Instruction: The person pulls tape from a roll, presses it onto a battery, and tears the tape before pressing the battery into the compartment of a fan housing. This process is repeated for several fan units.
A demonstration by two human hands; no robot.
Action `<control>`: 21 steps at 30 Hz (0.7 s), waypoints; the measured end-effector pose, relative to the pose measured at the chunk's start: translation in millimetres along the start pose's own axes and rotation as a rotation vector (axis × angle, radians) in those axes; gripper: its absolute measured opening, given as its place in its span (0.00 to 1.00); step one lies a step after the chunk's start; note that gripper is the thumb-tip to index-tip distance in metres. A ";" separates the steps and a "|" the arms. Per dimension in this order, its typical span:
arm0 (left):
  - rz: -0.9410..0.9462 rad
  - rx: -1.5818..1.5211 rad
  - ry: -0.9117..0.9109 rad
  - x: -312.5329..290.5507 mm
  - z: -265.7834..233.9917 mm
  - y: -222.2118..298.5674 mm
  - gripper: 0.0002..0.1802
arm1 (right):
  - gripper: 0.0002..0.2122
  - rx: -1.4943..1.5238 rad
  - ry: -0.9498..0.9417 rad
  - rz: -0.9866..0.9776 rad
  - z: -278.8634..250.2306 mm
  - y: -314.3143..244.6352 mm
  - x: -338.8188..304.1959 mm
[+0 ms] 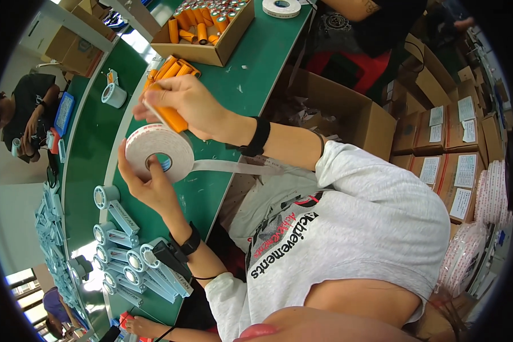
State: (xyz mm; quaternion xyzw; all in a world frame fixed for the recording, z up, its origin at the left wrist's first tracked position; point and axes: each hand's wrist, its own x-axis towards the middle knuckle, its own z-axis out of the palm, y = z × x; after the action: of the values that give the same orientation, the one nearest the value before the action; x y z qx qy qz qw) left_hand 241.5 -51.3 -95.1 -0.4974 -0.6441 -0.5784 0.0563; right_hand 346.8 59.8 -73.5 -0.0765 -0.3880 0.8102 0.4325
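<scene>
My left hand (145,188) grips a wide roll of white tape (176,149), with fingers in its core. A loose tape strip (228,166) runs from the roll toward my lap. Above the roll, my right hand (194,105) is closed around an orange cylindrical battery cell (175,119). A narrow white strip lies along the cell's side, close to the roll's edge. Some of the right fingers are hidden behind the hand. Just beyond that hand, several more orange cells (176,68) lie in a pile on the green table (211,196).
A cardboard tray (202,55) of orange cells stands on the table, with another tape roll (281,7) beyond it. Light-blue handheld fan housings (168,279) lie near my left forearm. An open carton (370,119) stands beside the table. Other people work nearby.
</scene>
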 end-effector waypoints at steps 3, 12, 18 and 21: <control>-0.146 -0.142 -0.024 -4.8 10.8 -0.8 0.31 | 0.11 0.335 0.085 -0.281 -4.1 -4.3 11.6; 0.033 0.429 -0.409 -7.1 -56.1 -10.5 0.46 | 0.10 -0.846 -0.236 -0.617 -37.3 -87.5 -33.2; -0.204 1.032 -1.000 -38.7 -166.2 12.3 0.47 | 0.12 -1.133 -0.220 -0.474 -79.1 -84.9 -64.7; -0.505 0.609 -1.020 -30.1 -180.8 3.5 0.37 | 0.12 -1.073 -0.242 -0.406 -67.1 -78.3 -68.2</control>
State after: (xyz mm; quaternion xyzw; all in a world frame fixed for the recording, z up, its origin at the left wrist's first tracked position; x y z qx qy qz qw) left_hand 168.0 -214.0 -53.5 -0.5047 -0.8225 -0.0559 -0.2562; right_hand 469.8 71.1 -79.6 -0.1158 -0.7977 0.4041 0.4324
